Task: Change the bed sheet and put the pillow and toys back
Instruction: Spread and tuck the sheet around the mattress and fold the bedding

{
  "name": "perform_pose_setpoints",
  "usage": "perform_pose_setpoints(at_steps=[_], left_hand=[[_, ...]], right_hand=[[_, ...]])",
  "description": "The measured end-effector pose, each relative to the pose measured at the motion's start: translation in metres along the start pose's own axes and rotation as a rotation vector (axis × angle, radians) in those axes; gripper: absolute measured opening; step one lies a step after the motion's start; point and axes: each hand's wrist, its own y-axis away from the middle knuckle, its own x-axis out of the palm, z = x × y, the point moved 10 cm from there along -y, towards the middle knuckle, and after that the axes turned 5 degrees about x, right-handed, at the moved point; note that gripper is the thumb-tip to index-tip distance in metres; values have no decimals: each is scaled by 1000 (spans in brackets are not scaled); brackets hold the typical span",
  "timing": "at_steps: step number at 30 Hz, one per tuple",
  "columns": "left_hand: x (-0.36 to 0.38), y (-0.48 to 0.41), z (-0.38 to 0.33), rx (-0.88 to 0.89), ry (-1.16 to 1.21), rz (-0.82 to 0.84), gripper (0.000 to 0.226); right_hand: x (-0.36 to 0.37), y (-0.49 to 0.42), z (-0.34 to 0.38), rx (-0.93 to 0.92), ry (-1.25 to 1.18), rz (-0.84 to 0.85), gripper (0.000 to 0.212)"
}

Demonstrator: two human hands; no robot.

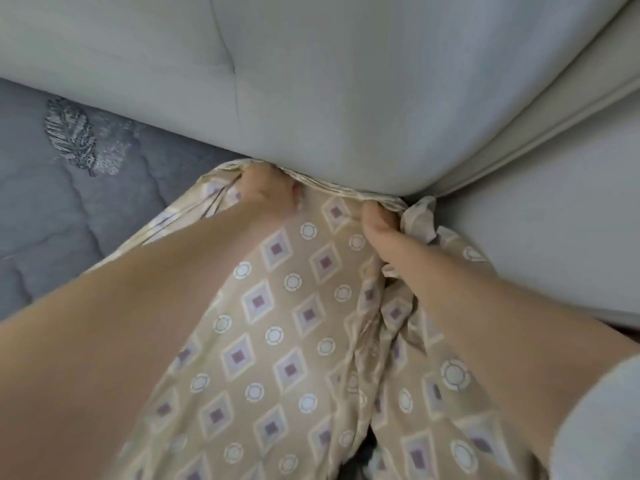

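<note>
— At the base of the headboard [346, 98], where does the sheet [294, 306] lie from your fingers [258, 183]?

— Directly under them. Its gathered edge runs left to right along the line where the headboard meets the mattress [69, 220]. The rest of the cloth trails back toward me between my forearms.

— How do the hands hold it?

— My left hand [268, 194] has its fingers curled into a fold of that edge, close against the headboard; the tips are hidden. My right hand [381, 226] pinches the bunched edge between thumb and curled fingers.

— Which hand is nearer the corner?

— The right. It sits just beside the point where the headboard meets the side rail [554, 220], with loose slack crumpled there. I judge the next move to be a downward tuck along that line. Open room lies leftward, over bare quilted mattress; rightward, the rail closes me in.
</note>
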Motion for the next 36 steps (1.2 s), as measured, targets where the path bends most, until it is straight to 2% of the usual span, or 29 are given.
perform_pose_setpoints(at_steps=[4,6,7,8,10,12,13,15,17,19,21,26,31,33,36], left_hand=[[11,10,-6,-10,49,58,44],[22,23,-8,-42,212,22,46],[26,32,-9,-37,336,-42,47],[29,43,-11,-8,415,-120,51],[42,68,-18,77,409,-229,68],[54,87,-20,129,396,-299,83],[54,91,-19,139,392,-341,86],[44,92,-17,155,399,-415,83],[37,82,-11,133,466,-406,74],[35,68,-7,80,502,-354,66],[31,59,-5,48,487,-345,64],[20,42,1,11,479,-333,55],[13,30,1,-48,549,-250,56],[10,24,2,-73,491,-205,58],[11,10,4,-148,449,-85,66]], right_hand=[[2,12,-7,8,-37,-51,43],[-4,36,-12,-103,51,-272,44],[-8,54,-13,-200,65,-383,43],[-7,72,-12,-330,26,-426,41],[1,96,-9,-562,-55,-323,50],[9,103,-4,-697,23,-168,57],[11,104,-1,-741,98,-148,60],[10,99,8,-796,297,-253,67],[13,92,16,-785,549,-370,71],[17,78,15,-718,669,-337,70],[17,71,14,-684,690,-307,69],[19,63,24,-642,660,-282,65],[12,52,40,-585,683,-255,53],[13,48,43,-565,604,-168,46],[16,31,41,-385,353,41,42]])
